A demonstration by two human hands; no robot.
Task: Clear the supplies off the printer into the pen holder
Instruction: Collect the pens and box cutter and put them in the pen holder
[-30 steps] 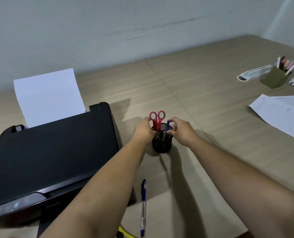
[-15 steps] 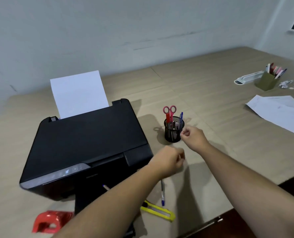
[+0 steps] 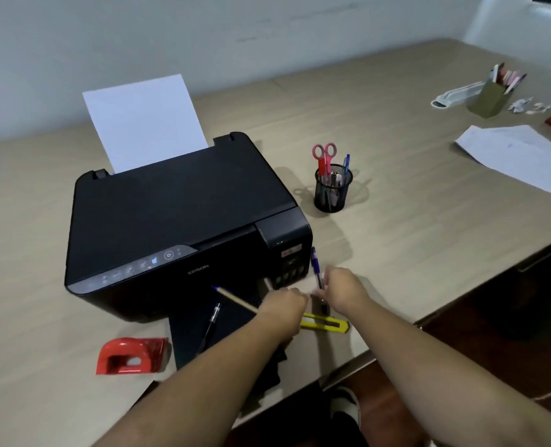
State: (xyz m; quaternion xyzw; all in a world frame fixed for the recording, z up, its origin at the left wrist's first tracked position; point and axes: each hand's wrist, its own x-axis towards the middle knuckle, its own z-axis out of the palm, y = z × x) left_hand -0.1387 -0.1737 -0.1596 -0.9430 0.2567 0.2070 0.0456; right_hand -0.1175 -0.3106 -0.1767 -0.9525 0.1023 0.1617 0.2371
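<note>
The black printer [image 3: 171, 214] sits at centre left with white paper [image 3: 145, 124] standing in its rear feed and nothing on its lid. To its right stands the black mesh pen holder [image 3: 332, 191], holding red scissors [image 3: 324, 156] and a blue pen. In front of the printer, my left hand [image 3: 284, 304] is closed on a wooden pencil [image 3: 235, 300] that points left. My right hand [image 3: 342, 288] pinches a blue pen [image 3: 315, 262] at its lower end. A yellow utility knife [image 3: 327, 324] lies on the table under both hands. A black pen [image 3: 211, 324] rests on the printer's dark output tray [image 3: 190, 343].
A red hole punch [image 3: 132, 354] lies front left. Far right are loose paper sheets [image 3: 519, 156], a green holder with pens [image 3: 490, 98] and a white object [image 3: 458, 93]. The table's front edge [image 3: 461, 298] runs diagonally just right of my right arm.
Both hands pulled back from the pen holder toward the printer's front. The left hand closed on the pencil and the right hand on the blue pen. The view tilted down and back.
</note>
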